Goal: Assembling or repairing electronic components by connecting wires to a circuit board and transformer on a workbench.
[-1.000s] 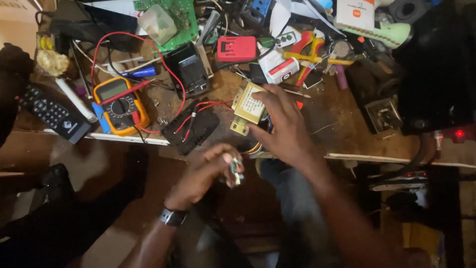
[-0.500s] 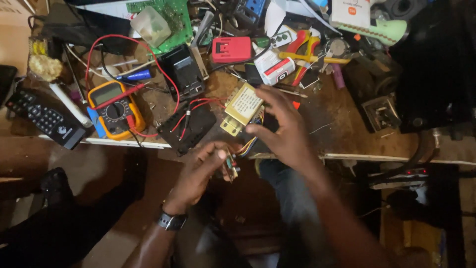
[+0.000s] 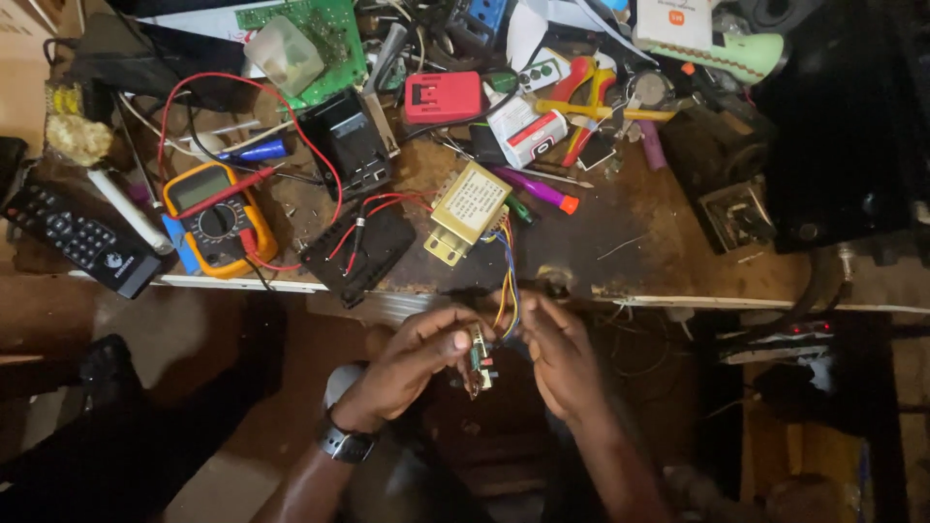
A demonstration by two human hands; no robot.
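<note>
— Coloured wires at the lower centre of the frame, what are they tied to?
— They run from a small circuit board [image 3: 479, 356] up to the brass-coloured transformer [image 3: 469, 211] lying on the worktop [image 3: 659, 247] just above. The left hand [image 3: 412, 366], wristwatch [image 3: 345, 444] on its wrist, pinches the board between thumb and curled fingers. The right hand [image 3: 562, 356] sits just beside it, fingers bent at the wires [image 3: 506, 300]; whether it truly grips them I cannot tell.
— And further up?
— A black module [image 3: 356, 250] with red leads left of the transformer, then a yellow multimeter [image 3: 218, 218] and a black remote [image 3: 77, 240] at the left. A red box [image 3: 443, 97] and a green circuit board [image 3: 315, 39] lie near the top.
</note>
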